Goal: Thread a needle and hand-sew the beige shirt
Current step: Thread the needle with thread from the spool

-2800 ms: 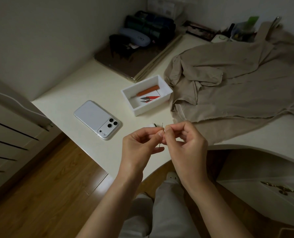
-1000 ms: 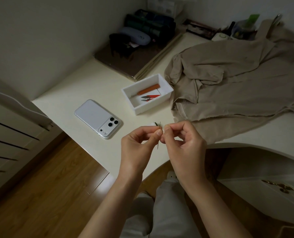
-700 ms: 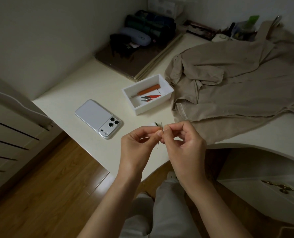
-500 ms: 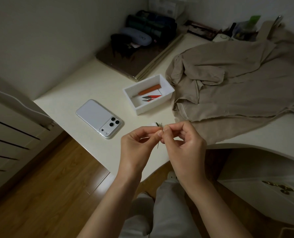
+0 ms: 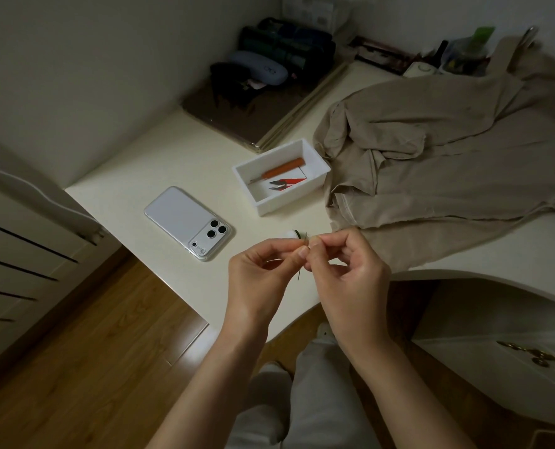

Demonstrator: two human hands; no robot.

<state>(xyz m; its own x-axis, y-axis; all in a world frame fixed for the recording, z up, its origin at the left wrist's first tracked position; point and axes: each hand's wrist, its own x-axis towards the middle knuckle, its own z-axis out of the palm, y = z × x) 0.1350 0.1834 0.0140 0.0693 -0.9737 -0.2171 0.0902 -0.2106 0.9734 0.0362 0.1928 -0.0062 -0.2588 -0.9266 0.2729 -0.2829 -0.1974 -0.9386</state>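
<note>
My left hand (image 5: pixel 263 273) and my right hand (image 5: pixel 347 270) meet fingertip to fingertip over the table's front edge. Between them stands a thin needle (image 5: pixel 300 270), its point sticking out downward; my left thumb and forefinger pinch it. My right thumb and forefinger pinch a fine dark thread end at the needle's top. A small white spool (image 5: pixel 291 234) with dark thread lies on the table just behind my fingers. The beige shirt (image 5: pixel 447 163) lies crumpled on the table to the right.
A white tray (image 5: pixel 315 157) holds an orange-handled tool (image 5: pixel 284 167) and red thread snips (image 5: pixel 285 184). A white phone (image 5: pixel 187 222) lies face down at the left. Dark cases and clutter stand at the back. A drawer with a brass handle (image 5: pixel 538 354) is lower right.
Both hands have stayed together at the needle, with only small shifts of the fingers. The view has moved slightly.
</note>
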